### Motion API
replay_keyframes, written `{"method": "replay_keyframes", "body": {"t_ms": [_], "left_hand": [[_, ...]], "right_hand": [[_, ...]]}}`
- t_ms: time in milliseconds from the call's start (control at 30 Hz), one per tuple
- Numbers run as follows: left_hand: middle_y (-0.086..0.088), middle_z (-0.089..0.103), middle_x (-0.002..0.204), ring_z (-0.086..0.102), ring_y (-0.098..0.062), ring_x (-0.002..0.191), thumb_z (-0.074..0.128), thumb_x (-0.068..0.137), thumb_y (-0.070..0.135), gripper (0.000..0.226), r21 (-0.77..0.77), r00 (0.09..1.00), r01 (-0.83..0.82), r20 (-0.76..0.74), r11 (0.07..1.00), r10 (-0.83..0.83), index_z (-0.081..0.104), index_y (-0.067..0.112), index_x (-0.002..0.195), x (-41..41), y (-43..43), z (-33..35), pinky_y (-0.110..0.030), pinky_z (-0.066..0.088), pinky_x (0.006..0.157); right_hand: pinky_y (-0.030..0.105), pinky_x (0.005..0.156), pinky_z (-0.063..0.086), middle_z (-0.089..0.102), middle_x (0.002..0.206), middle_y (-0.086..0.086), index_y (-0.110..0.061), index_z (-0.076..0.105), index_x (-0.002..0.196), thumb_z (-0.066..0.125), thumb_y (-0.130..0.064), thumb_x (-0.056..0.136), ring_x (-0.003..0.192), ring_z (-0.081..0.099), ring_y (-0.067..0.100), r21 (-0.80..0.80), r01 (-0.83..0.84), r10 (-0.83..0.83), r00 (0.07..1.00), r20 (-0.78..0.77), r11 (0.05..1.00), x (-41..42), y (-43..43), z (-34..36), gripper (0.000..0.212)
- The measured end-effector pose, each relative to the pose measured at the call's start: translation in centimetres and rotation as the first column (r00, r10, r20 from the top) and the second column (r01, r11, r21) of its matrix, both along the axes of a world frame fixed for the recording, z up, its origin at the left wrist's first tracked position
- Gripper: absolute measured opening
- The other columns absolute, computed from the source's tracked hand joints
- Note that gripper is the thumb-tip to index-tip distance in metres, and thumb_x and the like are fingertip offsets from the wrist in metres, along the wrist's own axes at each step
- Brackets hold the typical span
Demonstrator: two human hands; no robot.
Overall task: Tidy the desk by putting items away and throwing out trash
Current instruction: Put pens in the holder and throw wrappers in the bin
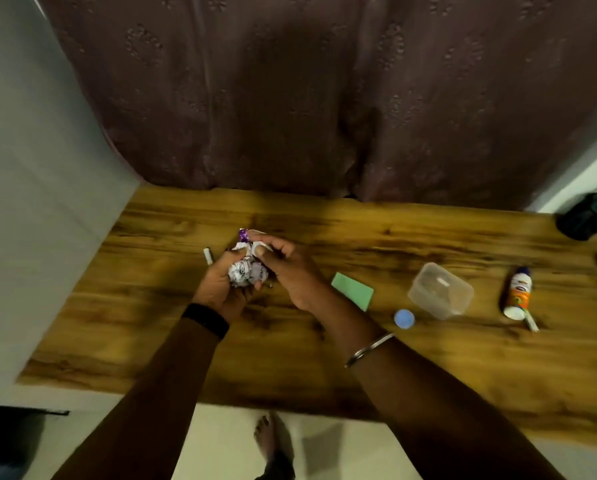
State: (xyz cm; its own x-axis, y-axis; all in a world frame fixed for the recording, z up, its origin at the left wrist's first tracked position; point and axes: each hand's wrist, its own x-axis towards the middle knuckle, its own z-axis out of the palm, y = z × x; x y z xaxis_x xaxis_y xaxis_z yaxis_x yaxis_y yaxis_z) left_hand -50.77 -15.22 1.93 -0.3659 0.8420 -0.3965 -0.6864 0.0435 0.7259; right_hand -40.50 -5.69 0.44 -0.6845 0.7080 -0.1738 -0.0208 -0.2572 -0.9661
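- Big brownish curtain [325, 81] hangs behind everything.
- Wooden desk [498, 358] fills the middle, pretty cluttered.
- Left hand [221, 285] is cupped, fingers curled round a crumpled paper wad [247, 273], held just above the desk's left part.
- Right hand [286, 271] pinches the purple-tipped top of that same wad.
- Clear plastic tub [441, 291] sits off to the right, no lid on.
- White bottle with an orange label [517, 292] lies on its side further right.
- Green note pad [352, 291] lies flat between right hand and tub.
- Little blue cap [404, 318] sits just beside the tub.
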Motion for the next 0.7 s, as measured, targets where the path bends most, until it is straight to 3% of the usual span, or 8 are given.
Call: {"method": "replay_keyframes", "body": {"t_ms": [100, 267, 400, 567, 700], "left_hand": [[-0.01, 0.07, 0.084, 0.064, -0.019, 0.067, 0.058, 0.094, 0.027, 0.022, -0.022, 0.999, 0.023, -0.029, 0.999, -0.024, 0.074, 0.012, 0.096, 4.7, -2.0, 0.3, -0.022, 0.05, 0.046], [-0.01, 0.07, 0.082, 0.066, -0.019, 0.063, 0.058, 0.095, 0.028, 0.022, -0.076, 0.998, 0.055, -0.002, 0.996, -0.056, 0.068, 0.01, 0.101, 11.6, -3.9, 0.8, -0.022, 0.051, 0.046], [-0.014, 0.068, 0.087, 0.066, -0.022, 0.064, 0.058, 0.094, 0.028, 0.028, -0.057, 0.994, 0.108, 0.01, 0.992, -0.108, 0.067, 0.006, 0.108, 18.7, -3.0, 2.2, -0.025, 0.052, 0.045], [-0.01, 0.071, 0.082, 0.065, -0.022, 0.061, 0.063, 0.091, 0.028, 0.023, -0.065, 0.977, 0.21, -0.005, 0.975, -0.211, 0.069, 0.009, 0.102, 23.5, -2.9, 2.8, -0.026, 0.051, 0.045], [-0.007, 0.071, 0.086, 0.066, -0.019, 0.069, 0.061, 0.093, 0.027, 0.016, -0.105, 0.941, 0.339, 0.028, 0.935, -0.338, 0.071, 0.014, 0.095, 27.9, -1.7, 3.0, -0.023, 0.052, 0.046]], "right_hand": [[0.025, 0.075, 0.062, 0.073, 0.122, 0.008, -0.011, 0.069, 0.13, 0.064, -0.013, 0.102, 0.101, 0.073, 0.015, 0.012, 0.053, -0.053, 0.998, 0.021, 0.999, 5.0, -2.8, 0.7, 0.029], [0.049, 0.094, 0.061, 0.077, 0.118, 0.01, -0.016, 0.072, 0.127, 0.066, -0.017, 0.101, 0.109, 0.074, 0.026, 0.048, 0.131, -0.132, 0.991, 0.017, 0.99, 12.5, -5.8, 0.9, 0.027], [0.044, 0.095, 0.061, 0.076, 0.12, 0.012, -0.009, 0.07, 0.13, 0.065, -0.016, 0.102, 0.112, 0.073, 0.027, 0.066, 0.201, -0.201, 0.98, 0.0, 0.977, 20.1, -5.2, 2.0, 0.029], [0.046, 0.099, 0.059, 0.076, 0.12, 0.014, -0.007, 0.069, 0.131, 0.066, -0.016, 0.102, 0.113, 0.073, 0.029, 0.046, 0.323, -0.323, 0.947, -0.01, 0.945, 25.9, -6.6, 2.6, 0.031], [0.044, 0.097, 0.059, 0.075, 0.118, 0.019, -0.001, 0.068, 0.129, 0.065, -0.011, 0.101, 0.106, 0.074, 0.029, 0.003, 0.458, -0.458, 0.888, -0.036, 0.889, 30.7, -7.6, 2.8, 0.03]]}}
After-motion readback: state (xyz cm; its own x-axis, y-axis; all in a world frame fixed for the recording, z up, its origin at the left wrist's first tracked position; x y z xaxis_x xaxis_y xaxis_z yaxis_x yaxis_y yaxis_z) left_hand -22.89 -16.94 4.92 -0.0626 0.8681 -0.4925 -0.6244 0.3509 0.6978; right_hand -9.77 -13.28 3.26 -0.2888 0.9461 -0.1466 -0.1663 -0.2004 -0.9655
